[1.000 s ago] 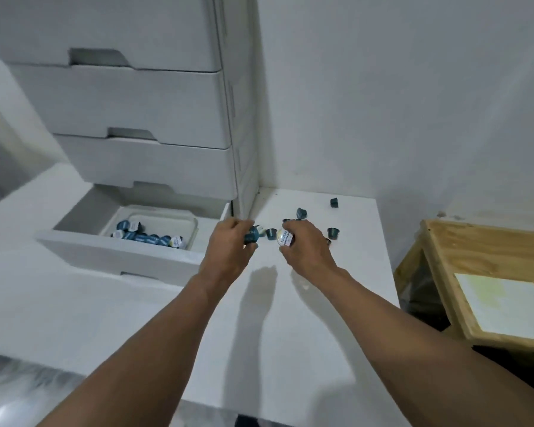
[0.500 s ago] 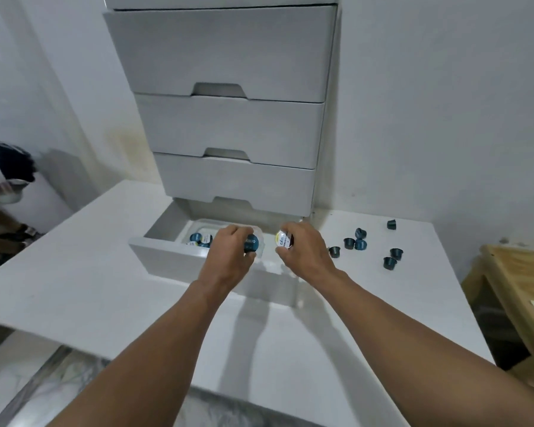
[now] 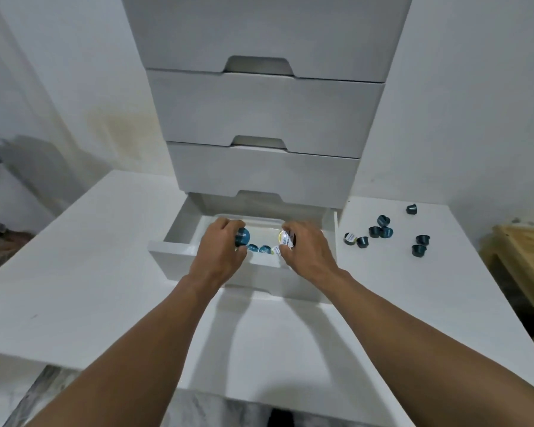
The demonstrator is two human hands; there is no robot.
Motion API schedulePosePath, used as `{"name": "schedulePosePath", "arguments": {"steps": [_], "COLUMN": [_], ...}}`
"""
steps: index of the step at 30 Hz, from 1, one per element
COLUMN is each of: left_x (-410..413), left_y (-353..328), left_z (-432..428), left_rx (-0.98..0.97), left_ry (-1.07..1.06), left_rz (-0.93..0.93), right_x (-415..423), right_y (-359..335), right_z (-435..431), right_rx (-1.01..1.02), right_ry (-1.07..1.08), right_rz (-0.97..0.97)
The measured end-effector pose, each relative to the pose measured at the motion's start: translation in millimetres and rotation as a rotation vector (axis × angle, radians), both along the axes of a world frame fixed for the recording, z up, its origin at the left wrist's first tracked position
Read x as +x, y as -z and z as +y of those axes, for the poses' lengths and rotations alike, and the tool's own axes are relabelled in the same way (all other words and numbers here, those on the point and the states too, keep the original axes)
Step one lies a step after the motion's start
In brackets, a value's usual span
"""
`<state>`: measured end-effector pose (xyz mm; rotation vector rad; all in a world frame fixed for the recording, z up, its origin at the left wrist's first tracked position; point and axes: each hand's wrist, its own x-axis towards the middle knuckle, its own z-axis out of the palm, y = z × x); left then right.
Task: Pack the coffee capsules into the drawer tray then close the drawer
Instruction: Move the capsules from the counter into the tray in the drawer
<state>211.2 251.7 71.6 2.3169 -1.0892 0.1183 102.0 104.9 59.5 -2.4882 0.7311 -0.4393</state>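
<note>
Both hands cover most of the tray (image 3: pixel 261 217); only its far rim and a strip of floor show between them. Capsules in the tray (image 3: pixel 259 249): three lids peek out between the hands, the rest hidden, count unclear. Fingertips of both hands hidden behind the capsules they carry. Print on the lids too blurred to read.

Left hand (image 3: pixel 219 254) knuckles up, fingers curled round a blue-lidded capsule (image 3: pixel 243 237), lid facing the right hand. Right hand (image 3: pixel 309 254) knuckles up, fingers and thumb pinching a pale-lidded capsule (image 3: pixel 285 238), lid facing the left hand. Both hands sit over the open drawer (image 3: pixel 179 224), just past its front panel, forearms reaching in from the near edge of the white table (image 3: pixel 74 272).

Loose capsules (image 3: pixel 379 231) lie on the table, well to the right of the right hand. Drawer unit (image 3: pixel 259 112) rises beyond both hands, upper drawers closed.
</note>
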Motion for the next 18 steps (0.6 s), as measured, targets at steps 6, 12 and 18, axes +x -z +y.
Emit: {"name": "schedulePosePath", "arguments": {"steps": [6, 12, 18], "left_x": [56, 103, 133], "left_y": [3, 20, 47], "left_z": [-20, -35, -51], "left_rx": [0.077, 0.141, 0.254], "left_ry": [-0.031, -0.058, 0.021], "left_rz": [0.04, 0.088, 0.17], "right_x": [59, 107, 135], "right_y": [15, 33, 60], "right_z": [-16, -33, -40], "right_rx": [0.061, 0.06, 0.167], "right_ry": [0.01, -0.032, -0.034], "right_rz": [0.016, 0.08, 0.171]}}
